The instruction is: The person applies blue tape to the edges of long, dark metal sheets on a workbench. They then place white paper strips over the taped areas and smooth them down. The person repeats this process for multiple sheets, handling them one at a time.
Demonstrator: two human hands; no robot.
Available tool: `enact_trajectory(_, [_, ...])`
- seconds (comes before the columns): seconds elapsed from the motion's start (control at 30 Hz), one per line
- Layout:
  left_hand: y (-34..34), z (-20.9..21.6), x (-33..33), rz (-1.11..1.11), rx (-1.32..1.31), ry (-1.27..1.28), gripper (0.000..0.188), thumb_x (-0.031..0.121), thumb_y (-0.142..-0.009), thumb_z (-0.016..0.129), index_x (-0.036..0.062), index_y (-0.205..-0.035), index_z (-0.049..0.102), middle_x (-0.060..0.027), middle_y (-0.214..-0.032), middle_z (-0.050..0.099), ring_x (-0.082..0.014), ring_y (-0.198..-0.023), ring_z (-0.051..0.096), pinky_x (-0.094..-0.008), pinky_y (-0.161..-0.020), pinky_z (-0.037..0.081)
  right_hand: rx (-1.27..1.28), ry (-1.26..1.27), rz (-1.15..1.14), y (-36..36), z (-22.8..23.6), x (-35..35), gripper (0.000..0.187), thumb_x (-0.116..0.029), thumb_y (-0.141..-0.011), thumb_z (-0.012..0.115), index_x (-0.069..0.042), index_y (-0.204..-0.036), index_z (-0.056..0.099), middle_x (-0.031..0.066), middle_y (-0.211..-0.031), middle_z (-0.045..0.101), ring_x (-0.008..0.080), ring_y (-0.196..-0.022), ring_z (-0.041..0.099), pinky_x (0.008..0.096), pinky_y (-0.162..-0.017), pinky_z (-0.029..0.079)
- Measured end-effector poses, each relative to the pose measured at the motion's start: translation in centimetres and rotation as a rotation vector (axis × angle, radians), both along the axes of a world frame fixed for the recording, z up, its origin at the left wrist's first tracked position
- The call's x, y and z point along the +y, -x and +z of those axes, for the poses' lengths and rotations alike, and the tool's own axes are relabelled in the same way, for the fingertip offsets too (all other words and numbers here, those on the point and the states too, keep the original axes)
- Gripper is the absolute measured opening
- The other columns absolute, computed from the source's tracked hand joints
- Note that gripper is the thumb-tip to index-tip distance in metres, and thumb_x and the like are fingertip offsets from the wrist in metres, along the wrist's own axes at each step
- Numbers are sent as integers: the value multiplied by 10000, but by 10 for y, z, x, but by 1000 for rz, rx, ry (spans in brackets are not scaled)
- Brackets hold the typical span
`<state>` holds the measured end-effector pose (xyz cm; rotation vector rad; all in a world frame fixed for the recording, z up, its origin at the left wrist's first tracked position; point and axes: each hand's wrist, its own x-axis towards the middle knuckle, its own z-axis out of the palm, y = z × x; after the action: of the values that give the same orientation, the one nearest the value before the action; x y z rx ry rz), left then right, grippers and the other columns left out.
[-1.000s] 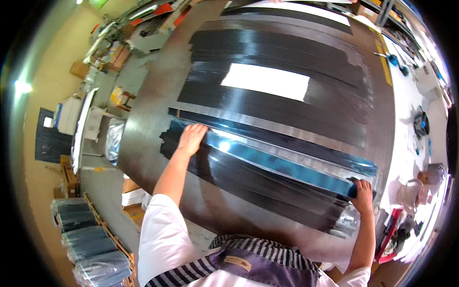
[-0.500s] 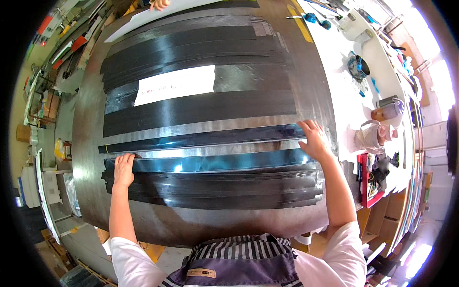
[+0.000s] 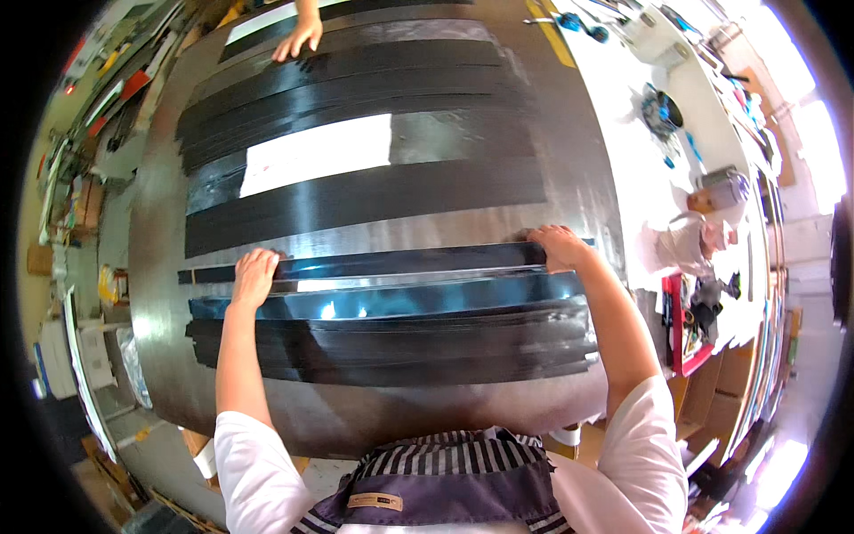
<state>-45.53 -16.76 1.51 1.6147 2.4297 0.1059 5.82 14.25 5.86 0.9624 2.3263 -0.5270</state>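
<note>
A long black strip (image 3: 391, 262) is pressed flat near the table's (image 3: 156, 267) near edge by the left hand (image 3: 254, 277) and right hand (image 3: 557, 246), both spread open. Further strips and a white sheet (image 3: 316, 153) lie beyond; another person's hand (image 3: 298, 37) rests at the far edge. Since earlier, both hands have shifted inward.

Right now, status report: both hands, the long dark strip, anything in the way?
Left hand and right hand flat on long glossy black strip, near its ends. Strip lies across grey metal table. Another person's hand at far edge, apart.
</note>
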Motion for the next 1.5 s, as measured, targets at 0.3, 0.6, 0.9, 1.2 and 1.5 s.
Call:
enact_trajectory(0.3, [-105, 39, -56, -140, 120, -494, 280, 149, -931, 614, 49, -1192, 632, -129, -1226, 569, -329, -1152, 533, -465, -983, 391, 763, -377, -318, -77, 26, -104, 322, -34, -793, 656, -46, -1115, 656, 124, -1108, 632, 347, -1069, 579, 443, -939, 458])
enact_trajectory(0.6, [-283, 17, -134, -353, -183, -224, 529, 142, -817, 720, 122, -1327, 583, -125, -1375, 496, -340, -1260, 479, -485, -1028, 372, 635, -377, -233, -137, -15, -290, 446, -118, -812, 667, -102, -1256, 626, 131, -1259, 558, 326, -1113, 561, 453, -940, 474])
enact_trajectory(0.9, [-285, 3, -105, -286, -188, -210, 558, 124, -725, 795, 122, -1236, 573, -103, -1338, 480, -332, -1209, 494, -486, -990, 415, 666, -442, -290, -161, -57, -258, 347, -80, -777, 664, -69, -1123, 670, 86, -1063, 583, 276, -1016, 575, 373, -837, 525])
enact_trajectory(1.2, [-309, 9, -106, -254, -219, -211, 555, 210, -875, 679, 81, -1385, 501, -128, -1471, 439, -345, -1314, 442, -491, -1082, 342, 650, -806, -894, -212, -49, -278, 577, -193, -848, 708, 14, -1344, 499, 216, -1418, 459, 397, -1323, 429, 469, -1113, 353])
enact_trajectory(1.5, [-319, 8, -60, -343, -120, -305, 473, 133, -897, 647, 72, -1355, 543, -113, -1347, 516, -318, -1223, 510, -441, -1019, 416, 511, -824, -951, -247, -70, -202, 465, -221, -900, 634, -24, -1313, 553, 193, -1407, 492, 365, -1323, 433, 459, -1090, 353])
